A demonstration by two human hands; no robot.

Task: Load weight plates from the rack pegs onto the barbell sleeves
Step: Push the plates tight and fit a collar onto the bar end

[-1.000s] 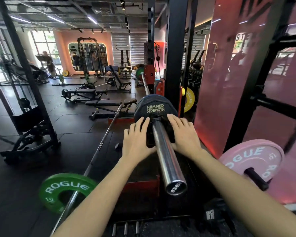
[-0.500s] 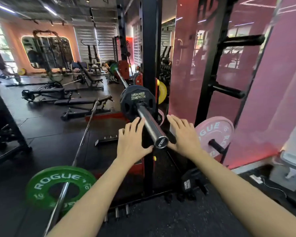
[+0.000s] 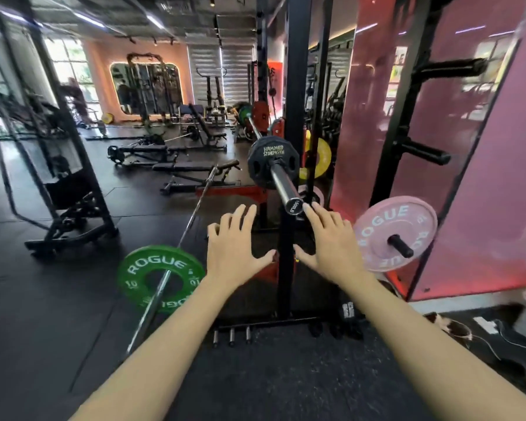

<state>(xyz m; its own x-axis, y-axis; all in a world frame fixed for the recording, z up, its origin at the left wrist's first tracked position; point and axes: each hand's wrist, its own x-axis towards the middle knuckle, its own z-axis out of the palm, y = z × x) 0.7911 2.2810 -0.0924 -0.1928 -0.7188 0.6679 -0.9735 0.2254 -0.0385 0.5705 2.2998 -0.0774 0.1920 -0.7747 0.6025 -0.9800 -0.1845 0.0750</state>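
While I watch from afar, status:
L hand (image 3: 236, 249): fingers spread, holding nothing, just below sleeve (image 3: 283, 184) tip.
R hand (image 3: 327, 244): same, empty, fingertip nr sleeve end.
Black Hammer Strength plate (image 3: 263, 161): seated far up sleeve.
Pink Rogue plate (image 3: 392, 233): on peg (image 3: 401, 246), right of sleeve.
Risk: I reckon pink plate could slip off peg if gripped one-handed.

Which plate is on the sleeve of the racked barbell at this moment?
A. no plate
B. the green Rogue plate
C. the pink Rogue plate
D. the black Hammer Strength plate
D: the black Hammer Strength plate sits on the barbell sleeve, while the pink Rogue plate hangs on a rack peg and the green Rogue plate is on another bar lying on the floor.
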